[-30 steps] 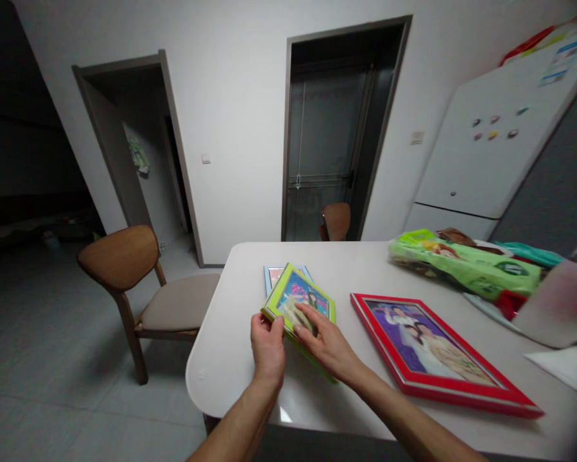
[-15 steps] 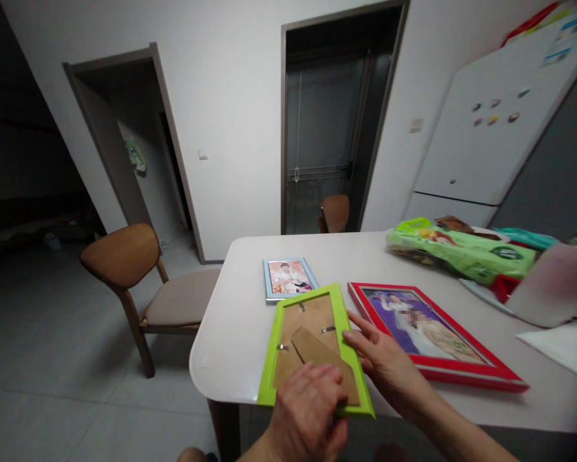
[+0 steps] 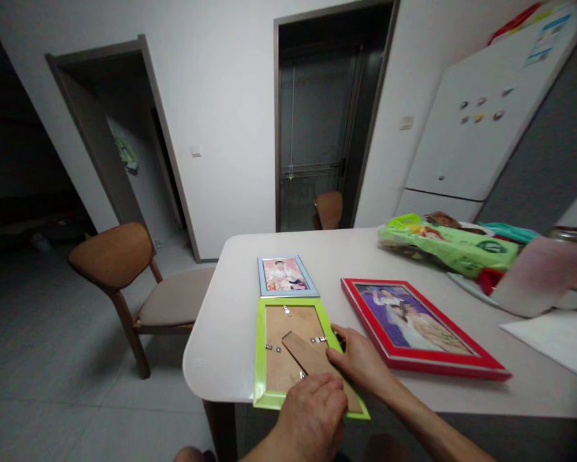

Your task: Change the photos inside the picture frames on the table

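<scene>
A lime-green picture frame (image 3: 260, 359) lies face down at the table's front edge, its brown backing board and metal clips showing. My left hand (image 3: 313, 410) is closed over its near edge, fingers curled on the easel stand (image 3: 312, 356); the fingertips are partly hidden. At the frame's right side, my right hand (image 3: 362, 360) grips the edge with the thumb on top. Just beyond its far edge rests a light-blue picture frame (image 3: 288, 296), photo up. To the right of my right hand is a larger red picture frame (image 3: 442, 366), also photo up.
Toward the back right of the white table (image 3: 221, 333) are a green plastic package (image 3: 454, 247), a pinkish container (image 3: 529, 276) and a white sheet (image 3: 552, 337). A wooden chair (image 3: 112, 256) stands left of the table. A fridge (image 3: 481, 122) stands behind at right.
The green frame has turned slightly and tipped down flatter, its far edge drawing back from over the blue frame. Both hands stay on it. The view has shifted a little.
</scene>
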Tool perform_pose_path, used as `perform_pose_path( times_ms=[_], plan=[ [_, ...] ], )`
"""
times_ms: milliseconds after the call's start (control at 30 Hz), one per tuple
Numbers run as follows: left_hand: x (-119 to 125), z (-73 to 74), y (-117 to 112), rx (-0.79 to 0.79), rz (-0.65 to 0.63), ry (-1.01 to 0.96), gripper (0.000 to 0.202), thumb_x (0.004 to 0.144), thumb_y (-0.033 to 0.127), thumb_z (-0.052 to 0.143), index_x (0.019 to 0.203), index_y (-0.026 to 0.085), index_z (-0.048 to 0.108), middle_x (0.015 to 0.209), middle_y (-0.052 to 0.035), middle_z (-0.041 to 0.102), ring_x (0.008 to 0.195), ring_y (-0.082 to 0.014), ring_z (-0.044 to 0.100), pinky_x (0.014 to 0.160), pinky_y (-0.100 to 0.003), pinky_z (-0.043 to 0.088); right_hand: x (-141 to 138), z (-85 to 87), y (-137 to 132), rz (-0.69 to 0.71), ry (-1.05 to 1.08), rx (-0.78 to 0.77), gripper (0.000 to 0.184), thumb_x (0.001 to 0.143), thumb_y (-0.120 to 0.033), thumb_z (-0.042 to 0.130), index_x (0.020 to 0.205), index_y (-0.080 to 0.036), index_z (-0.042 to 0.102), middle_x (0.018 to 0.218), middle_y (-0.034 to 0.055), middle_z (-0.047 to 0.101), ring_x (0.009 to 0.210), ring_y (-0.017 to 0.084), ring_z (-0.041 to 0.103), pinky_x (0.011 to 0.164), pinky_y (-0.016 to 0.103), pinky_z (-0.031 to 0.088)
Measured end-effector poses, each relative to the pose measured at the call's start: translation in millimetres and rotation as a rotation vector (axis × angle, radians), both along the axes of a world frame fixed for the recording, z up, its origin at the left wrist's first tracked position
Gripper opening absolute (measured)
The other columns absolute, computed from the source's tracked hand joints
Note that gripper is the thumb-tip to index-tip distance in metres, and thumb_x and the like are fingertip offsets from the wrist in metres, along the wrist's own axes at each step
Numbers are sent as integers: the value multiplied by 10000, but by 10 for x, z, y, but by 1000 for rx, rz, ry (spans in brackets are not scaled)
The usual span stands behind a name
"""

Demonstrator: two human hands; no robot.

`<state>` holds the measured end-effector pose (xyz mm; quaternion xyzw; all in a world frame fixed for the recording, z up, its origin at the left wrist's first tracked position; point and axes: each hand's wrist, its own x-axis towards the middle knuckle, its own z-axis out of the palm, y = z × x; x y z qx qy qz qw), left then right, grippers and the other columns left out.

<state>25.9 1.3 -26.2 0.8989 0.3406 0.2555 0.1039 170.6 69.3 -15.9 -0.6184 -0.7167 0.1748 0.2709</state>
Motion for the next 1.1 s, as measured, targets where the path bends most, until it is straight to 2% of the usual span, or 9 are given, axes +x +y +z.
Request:
perform_pose_path(
  times_ms=[100,167,333,433,600,767,833,1000,1100],
  plan=[
    [-73,53,11,-85,-8,16,290,682,166,512,971,137,515,1103,-80,546,1063,-187,451,946,-286,329,-20,-20,8,-29,-121,24,403,604,-198,445,972,-93,571,864,111,605,814,194,545,753,257,391],
    [-161,101,30,-138,39,5,321,673,193,532,989,139,515,1122,-81,534,1081,-187,435,954,-288,320,-33,-20,12,-6,-138,22,414,620,-197,433,998,-92,565,873,109,595,822,187,541,764,256,390],
    [-491,124,233,-191,411,-13,472,690,209,484,1138,72,431,1254,-148,391,1181,-233,306,995,-383,243,-70,-8,64,42,-164,65,375,650,-197,437,978,-106,596,1119,138,484,1012,207,460,893,283,318],
    [-659,48,387,-232,564,-59,556,676,196,471,1192,19,360,1280,-177,338,1201,-241,266,1003,-380,222,-93,-26,125,63,-187,60,311,686,-205,425,898,-129,640,1115,131,487,1025,218,442,905,300,304],
    [-725,-58,449,-266,577,-152,575,672,183,456,1211,22,336,1290,-159,329,1203,-213,268,1010,-335,216,-115,-70,211,89,-194,108,280,723,-201,407,848,-155,654,995,109,534,920,196,480,828,293,356],
    [-723,-88,418,-276,583,-219,559,668,145,423,1205,14,344,1284,-152,342,1195,-198,286,1011,-312,214,-132,-12,139,94,-195,158,304,734,-206,415,958,-149,614,979,118,541,918,211,467,822,331,360],
    [-729,-92,415,-278,588,-242,554,662,124,409,1202,15,352,1280,-147,351,1192,-196,293,1012,-304,213,-162,60,38,166,-166,172,298,729,-212,432,961,-164,612,1038,118,520,981,221,436,859,354,336],
    [-721,-81,410,-267,594,-261,558,646,94,397,1199,23,358,1272,-143,365,1182,-201,308,1009,-311,224,-289,245,-222,609,-84,31,227,668,-185,522,855,-238,641,1064,62,498,1014,193,420,877,338,329],
    [-712,-71,408,-264,595,-251,558,646,86,389,1199,14,358,1267,-151,369,1179,-205,313,1008,-316,227,-352,261,-267,670,-95,18,172,670,-182,539,765,-258,661,1019,43,511,976,183,435,863,340,326]
  ],
)
